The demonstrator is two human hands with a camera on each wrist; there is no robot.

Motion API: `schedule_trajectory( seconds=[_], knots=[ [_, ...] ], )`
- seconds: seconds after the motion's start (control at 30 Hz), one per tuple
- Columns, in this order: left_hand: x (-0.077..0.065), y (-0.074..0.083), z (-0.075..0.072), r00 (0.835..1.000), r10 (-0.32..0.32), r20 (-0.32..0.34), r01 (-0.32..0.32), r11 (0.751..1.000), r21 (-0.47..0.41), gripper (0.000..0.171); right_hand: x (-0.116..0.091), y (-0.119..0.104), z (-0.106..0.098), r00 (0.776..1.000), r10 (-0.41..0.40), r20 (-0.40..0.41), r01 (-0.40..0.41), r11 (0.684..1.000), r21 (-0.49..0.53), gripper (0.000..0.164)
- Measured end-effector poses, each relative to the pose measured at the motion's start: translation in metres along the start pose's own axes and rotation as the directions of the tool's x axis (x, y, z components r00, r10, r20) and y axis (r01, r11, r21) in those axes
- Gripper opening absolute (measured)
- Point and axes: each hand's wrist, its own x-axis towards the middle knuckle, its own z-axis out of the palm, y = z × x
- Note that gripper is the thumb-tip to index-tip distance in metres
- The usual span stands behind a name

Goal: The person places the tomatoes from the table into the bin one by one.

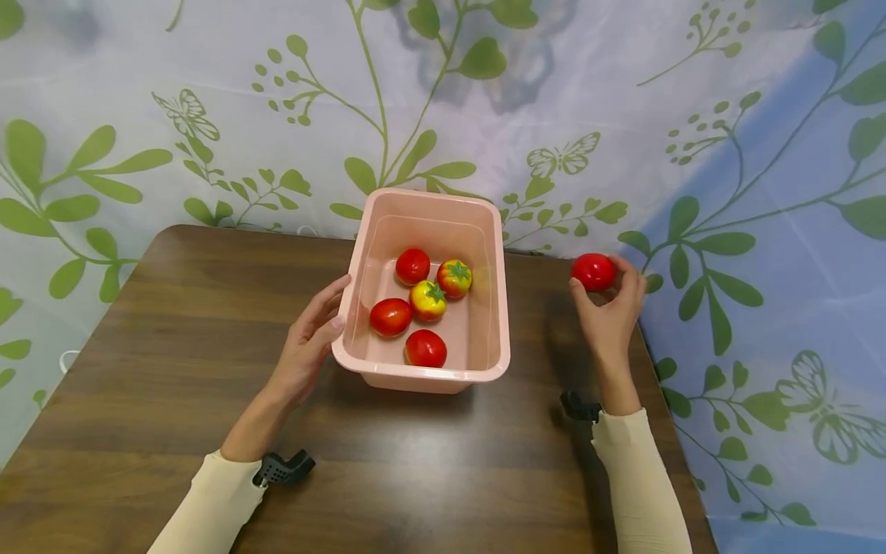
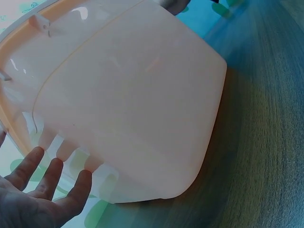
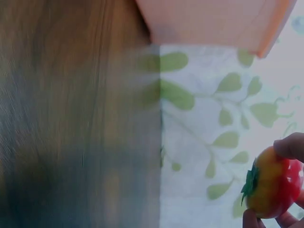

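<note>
My right hand (image 1: pixel 612 317) pinches a shiny toy tomato (image 1: pixel 593 272) between thumb and fingers, above the table's right side. In the right wrist view, that tomato (image 3: pixel 271 183) shows a yellow-orange end with a green leafy cap. A pink plastic bin (image 1: pixel 490 331) stands mid-table with its opening upward. Inside it lie several red tomatoes (image 1: pixel 426 348) and yellow-red ones with green caps (image 1: pixel 428 300). At the bin's left side is my left hand (image 1: pixel 308 338), its spread fingertips (image 2: pixel 84 178) against the outer wall and its thumb by the rim.
The brown wood-look table (image 1: pixel 173 369) ends at the back and right against a white cloth (image 1: pixel 311 46) printed with green leaves and butterflies. Black wrist mounts (image 1: pixel 287 466) sit at both cream sleeves (image 1: pixel 214 500).
</note>
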Motion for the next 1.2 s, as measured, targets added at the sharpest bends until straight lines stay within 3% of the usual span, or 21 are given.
schedule_trajectory(
  seconds=[0.17, 0.53, 0.8, 1.2],
  knots=[
    [0.000, 0.001, 0.000, 1.000, -0.005, -0.017, 0.005, 1.000, 0.001, 0.058, -0.013, -0.016, -0.003, 0.999, -0.030, 0.020, 0.029, 0.998, 0.053, 0.067],
    [0.000, 0.002, 0.000, 1.000, -0.002, -0.020, 0.002, 1.000, -0.009, 0.058, -0.039, -0.071, -0.006, 0.993, -0.115, 0.023, 0.114, 0.993, 0.042, 0.063],
    [0.000, 0.002, 0.001, 1.000, -0.005, -0.019, 0.005, 1.000, -0.012, 0.058, -0.043, -0.087, -0.004, 0.988, -0.148, 0.043, 0.146, 0.987, 0.061, 0.064],
    [0.000, 0.001, 0.001, 1.000, -0.005, -0.016, 0.005, 1.000, -0.011, 0.058, -0.053, -0.126, 0.003, 0.953, -0.280, 0.118, 0.269, 0.958, 0.098, 0.066]
  ],
)
